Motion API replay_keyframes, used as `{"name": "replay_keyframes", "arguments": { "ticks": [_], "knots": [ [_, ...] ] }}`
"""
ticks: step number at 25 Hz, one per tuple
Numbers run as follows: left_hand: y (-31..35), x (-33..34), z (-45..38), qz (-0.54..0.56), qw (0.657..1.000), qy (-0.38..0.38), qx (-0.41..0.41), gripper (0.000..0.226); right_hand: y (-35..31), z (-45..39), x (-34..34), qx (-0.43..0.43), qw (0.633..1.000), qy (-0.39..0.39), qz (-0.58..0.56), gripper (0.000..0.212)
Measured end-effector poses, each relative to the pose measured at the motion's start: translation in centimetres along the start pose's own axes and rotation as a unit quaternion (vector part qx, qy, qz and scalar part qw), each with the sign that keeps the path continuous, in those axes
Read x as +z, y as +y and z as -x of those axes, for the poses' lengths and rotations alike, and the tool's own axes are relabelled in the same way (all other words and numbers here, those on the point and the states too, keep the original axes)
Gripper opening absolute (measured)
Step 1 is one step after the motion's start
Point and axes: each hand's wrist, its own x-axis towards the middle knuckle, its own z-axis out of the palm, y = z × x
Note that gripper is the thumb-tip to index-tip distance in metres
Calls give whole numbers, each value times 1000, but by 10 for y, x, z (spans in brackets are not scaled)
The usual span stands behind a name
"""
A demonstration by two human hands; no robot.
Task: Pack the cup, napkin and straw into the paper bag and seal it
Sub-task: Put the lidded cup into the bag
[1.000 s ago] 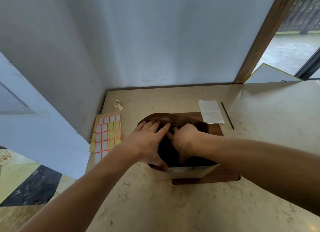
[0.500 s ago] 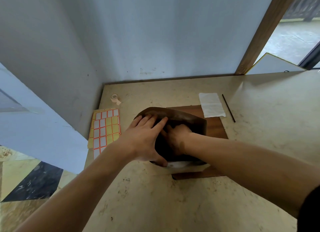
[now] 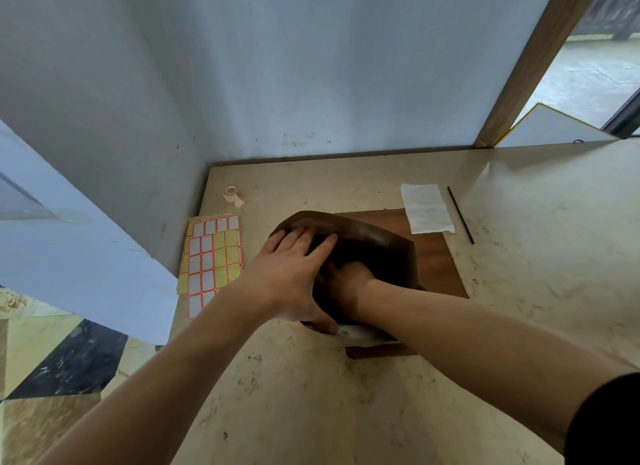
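A brown paper bag [image 3: 381,242] stands open on a dark wooden board [image 3: 437,262] in the middle of the table. My left hand [image 3: 291,277] grips the bag's left side, fingers over the far rim and thumb on the near rim. My right hand [image 3: 349,281] reaches down into the bag's dark mouth; its fingers are hidden there. No cup shows in view. A white napkin [image 3: 427,208] lies flat beyond the bag to the right, and a thin black straw [image 3: 460,215] lies just right of it.
Sheets of yellow and white stickers [image 3: 214,260] lie at the table's left edge, with a small tape roll [image 3: 231,191] behind them. The beige table [image 3: 536,274] meets grey walls at the back and left. A wooden post [image 3: 530,62] rises at the back right.
My right hand has sunk deeper into the bag. My left hand keeps its hold on the rim. The napkin and straw have not moved.
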Motion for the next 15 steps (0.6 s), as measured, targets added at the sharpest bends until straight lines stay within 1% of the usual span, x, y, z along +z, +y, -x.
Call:
{"name": "replay_keyframes", "arguments": {
  "ticks": [5,7,9,12,15],
  "knots": [
    [1,-1,0,-2,1000,-4,-5,128,5,0,4,7,1000,4,-24,86],
    [2,-2,0,-7,1000,-6,-7,128,9,5,0,7,998,-3,-55,87],
    [3,-3,0,-9,1000,-8,-11,128,16,15,-11,6,994,-4,-108,90],
    [4,-5,-2,-16,1000,-13,-13,127,31,43,-29,5,983,43,-180,98],
    [10,-9,-8,-24,999,-35,-20,125,51,79,-33,25,981,95,-168,102]
  ]
}}
